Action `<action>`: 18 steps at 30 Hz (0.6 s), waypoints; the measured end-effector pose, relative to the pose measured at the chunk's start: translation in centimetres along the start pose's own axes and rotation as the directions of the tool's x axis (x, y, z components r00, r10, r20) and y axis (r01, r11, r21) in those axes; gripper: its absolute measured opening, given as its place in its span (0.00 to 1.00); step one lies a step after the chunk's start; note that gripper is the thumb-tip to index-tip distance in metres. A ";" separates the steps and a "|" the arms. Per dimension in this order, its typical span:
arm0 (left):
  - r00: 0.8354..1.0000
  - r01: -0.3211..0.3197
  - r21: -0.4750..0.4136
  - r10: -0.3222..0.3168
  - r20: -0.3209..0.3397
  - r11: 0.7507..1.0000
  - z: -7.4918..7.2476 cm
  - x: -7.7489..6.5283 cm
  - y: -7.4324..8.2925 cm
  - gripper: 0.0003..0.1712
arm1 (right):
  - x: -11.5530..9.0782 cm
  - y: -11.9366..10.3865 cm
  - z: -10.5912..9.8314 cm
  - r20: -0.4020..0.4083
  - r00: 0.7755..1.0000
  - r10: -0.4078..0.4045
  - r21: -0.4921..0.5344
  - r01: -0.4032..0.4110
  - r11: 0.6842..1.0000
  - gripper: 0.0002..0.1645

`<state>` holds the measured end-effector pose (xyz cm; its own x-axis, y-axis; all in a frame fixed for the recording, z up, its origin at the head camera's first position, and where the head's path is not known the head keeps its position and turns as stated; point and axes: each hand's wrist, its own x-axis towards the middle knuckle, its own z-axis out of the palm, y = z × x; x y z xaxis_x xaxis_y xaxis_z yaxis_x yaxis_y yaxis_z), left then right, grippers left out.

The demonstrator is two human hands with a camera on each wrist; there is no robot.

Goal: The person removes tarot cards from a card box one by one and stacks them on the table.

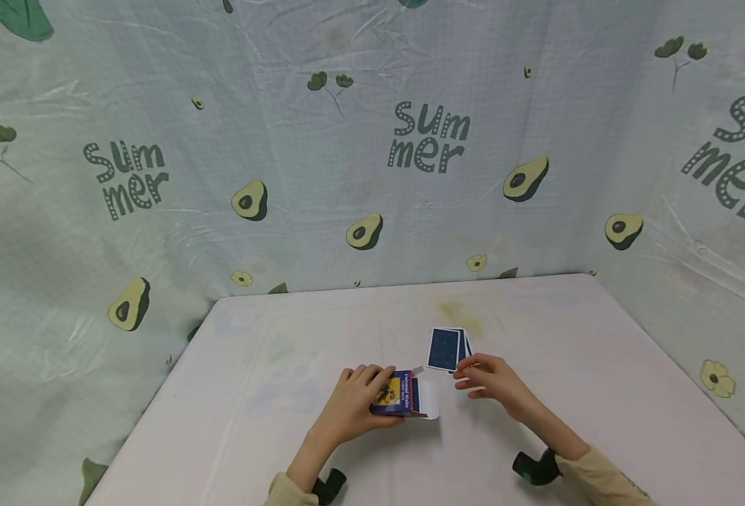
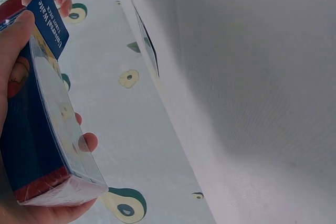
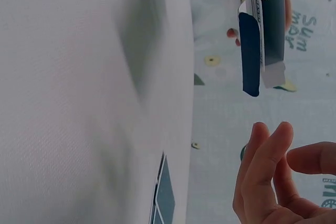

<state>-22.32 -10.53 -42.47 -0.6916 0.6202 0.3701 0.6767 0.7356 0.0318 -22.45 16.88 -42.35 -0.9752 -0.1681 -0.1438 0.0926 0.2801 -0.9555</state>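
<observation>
My left hand (image 1: 355, 406) grips a blue and yellow tarot card box (image 1: 393, 392), thumb on one side and fingers on the other. The box is lifted off the table, its end flap standing out toward the right. In the right wrist view the open end of the card box (image 3: 273, 30) shows some cards along one inner side and a hollow beside them. A few dark blue-backed cards (image 1: 443, 348) lie slightly fanned on the table. Just in front of them hovers my right hand (image 1: 494, 383), its fingers loosely bent with nothing between them.
A white-covered table (image 1: 271, 436) spreads under both hands. Behind it and at the sides hangs a pale curtain (image 1: 322, 176) printed with avocados and lettering. Dark cameras sit on the left wrist (image 1: 329, 486) and the right wrist (image 1: 537, 469).
</observation>
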 end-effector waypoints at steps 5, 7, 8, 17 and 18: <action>1.000 -0.002 0.011 0.002 -0.004 1.000 0.0 0.0 0.1 0.45 | -0.2 -0.3 0.6 0.033 0.999 -0.013 0.001 0.013 1.000 0.23; 1.000 -0.001 0.012 0.001 -0.002 1.000 0.0 0.0 0.1 0.45 | -0.2 -0.5 0.8 0.049 0.998 -0.028 0.001 0.028 1.000 0.23; 1.000 -0.001 0.012 0.001 0.000 1.000 0.0 0.0 0.2 0.45 | -0.3 -0.5 0.9 0.056 0.998 -0.035 0.003 0.035 0.999 0.23; 1.000 0.003 0.000 -0.003 0.024 1.000 -0.1 0.2 0.5 0.45 | -0.4 -1.2 1.8 0.114 0.991 -0.067 0.022 0.065 0.998 0.22; 1.000 0.003 -0.001 -0.003 0.024 1.000 -0.2 0.3 0.5 0.45 | -0.4 -1.3 1.8 0.120 0.990 -0.069 0.025 0.067 0.997 0.21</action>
<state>-22.10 -10.00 -42.20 -0.6998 0.6241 0.3476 0.6745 0.7375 0.0336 -21.80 14.86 -41.53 -0.9483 -0.2989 -0.1068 0.0320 0.2449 -0.9690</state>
